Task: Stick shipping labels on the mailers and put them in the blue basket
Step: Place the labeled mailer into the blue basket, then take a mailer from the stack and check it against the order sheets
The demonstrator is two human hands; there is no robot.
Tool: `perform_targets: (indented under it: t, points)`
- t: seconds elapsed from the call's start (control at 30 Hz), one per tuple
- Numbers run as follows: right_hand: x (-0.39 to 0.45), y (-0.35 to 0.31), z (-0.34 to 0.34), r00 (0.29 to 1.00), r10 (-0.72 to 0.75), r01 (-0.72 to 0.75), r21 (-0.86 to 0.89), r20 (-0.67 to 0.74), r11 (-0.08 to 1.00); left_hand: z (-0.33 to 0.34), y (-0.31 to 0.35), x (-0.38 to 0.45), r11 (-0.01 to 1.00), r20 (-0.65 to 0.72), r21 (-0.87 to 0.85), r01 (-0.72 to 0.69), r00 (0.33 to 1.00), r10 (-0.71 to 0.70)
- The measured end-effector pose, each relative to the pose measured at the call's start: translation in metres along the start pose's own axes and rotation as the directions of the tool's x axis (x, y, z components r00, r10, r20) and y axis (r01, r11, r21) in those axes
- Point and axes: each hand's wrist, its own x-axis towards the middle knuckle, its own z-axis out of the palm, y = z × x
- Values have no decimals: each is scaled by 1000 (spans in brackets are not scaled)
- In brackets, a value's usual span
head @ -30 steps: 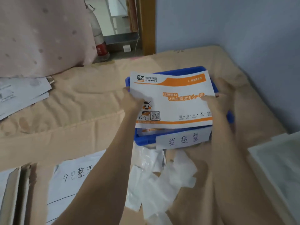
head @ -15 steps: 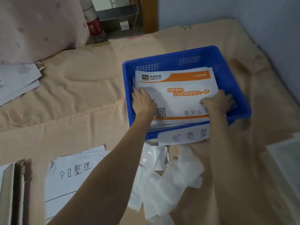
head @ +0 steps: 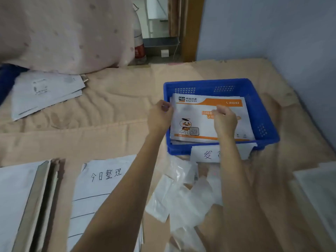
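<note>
From my feed: basket is bright blue, top mailer white with orange bands and a cartoon mascot, sheet peachy tan, pillow pale pink with faint dots, wall bluish grey.

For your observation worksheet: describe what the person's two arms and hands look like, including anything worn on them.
Both forearms are bare right down to the frame's lower edge: no sleeves, gloves, watch or bracelet show. The left hand and right hand carry no rings that I can make out, though the picture is slightly blurred.
</note>
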Motion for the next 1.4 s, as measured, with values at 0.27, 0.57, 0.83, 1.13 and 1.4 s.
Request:
perform_targets:
  t: [0.27, 0.57, 0.83, 1.13, 1.4]
  points:
    - [-158, -29, 63, 962, -12, -79, 318, 272, 945, -158, -71, -92, 983, -82, -183, 15, 996, -30]
    - [-295, 13, 156, 863, 98, -248, 246, 496, 937, -269, -192, -180, 967, -265, -200, 156, 942, -207]
    - [-395, 18, 236, 754, 214, -414, 196, 621, 889, -353, -293, -228, 941, -351, 111, 321, 898, -265]
    - [-469, 41, 301, 707, 298, -224, -196, 641, 955, -375, -342, -236, 811, -223, 403, 425, 905, -363]
    - [-476, 44, 320, 659, 314, -96, -338, 684, 936, -382, -345, -230, 773, -273, 461, 435, 899, -343]
